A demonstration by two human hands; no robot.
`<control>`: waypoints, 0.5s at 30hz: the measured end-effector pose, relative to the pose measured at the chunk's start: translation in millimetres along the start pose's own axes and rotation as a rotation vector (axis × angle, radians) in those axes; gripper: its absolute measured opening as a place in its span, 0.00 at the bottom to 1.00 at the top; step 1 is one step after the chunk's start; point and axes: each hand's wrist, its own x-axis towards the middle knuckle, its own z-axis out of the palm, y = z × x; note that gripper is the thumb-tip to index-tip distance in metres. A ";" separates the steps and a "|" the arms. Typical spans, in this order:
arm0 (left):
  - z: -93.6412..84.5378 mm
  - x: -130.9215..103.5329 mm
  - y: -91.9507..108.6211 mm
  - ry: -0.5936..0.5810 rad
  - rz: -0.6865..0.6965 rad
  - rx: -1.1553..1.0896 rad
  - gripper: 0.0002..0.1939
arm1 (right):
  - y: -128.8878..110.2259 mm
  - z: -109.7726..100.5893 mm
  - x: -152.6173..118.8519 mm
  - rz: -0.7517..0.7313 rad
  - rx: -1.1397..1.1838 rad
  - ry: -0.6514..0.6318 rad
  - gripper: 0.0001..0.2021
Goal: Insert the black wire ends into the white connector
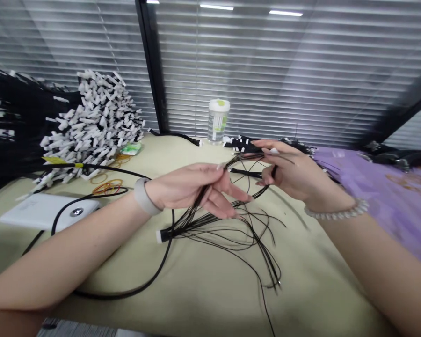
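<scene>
Thin black wires (210, 229) fan out to the right from a white-ended connector (164, 235) lying on the table. My left hand (199, 187) is closed on some of these wires, pinching them between thumb and index finger, with the other fingers loosely curled. Their upper ends run on to my right hand (287, 173), whose fingers are closed around them, with a small white piece at the fingertips. Whether that white piece is held or lies behind is unclear. Loose wire ends trail on the table below both hands.
A big heap of black cables with white connectors (101, 117) stands at the left. Near it lie a white power bank (49, 210), rubber bands (107, 186) and a looping black cable (126, 295). A clear bottle (218, 121) stands by the blinds. Purple plastic sheeting (375, 196) covers the right side.
</scene>
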 end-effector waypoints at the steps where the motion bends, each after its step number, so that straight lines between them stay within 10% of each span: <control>1: -2.8 0.0 1.7 0.048 0.035 -0.010 0.15 | -1.1 -1.2 -0.5 -0.008 -0.008 0.009 0.13; 7: -8.5 -3.5 17.7 0.383 0.172 -0.093 0.14 | -8.9 -8.7 -3.7 -0.038 -0.028 0.017 0.13; 15: -3.3 4.3 0.0 0.482 0.088 0.105 0.13 | -8.3 -0.6 -10.1 -0.064 -0.023 -0.033 0.12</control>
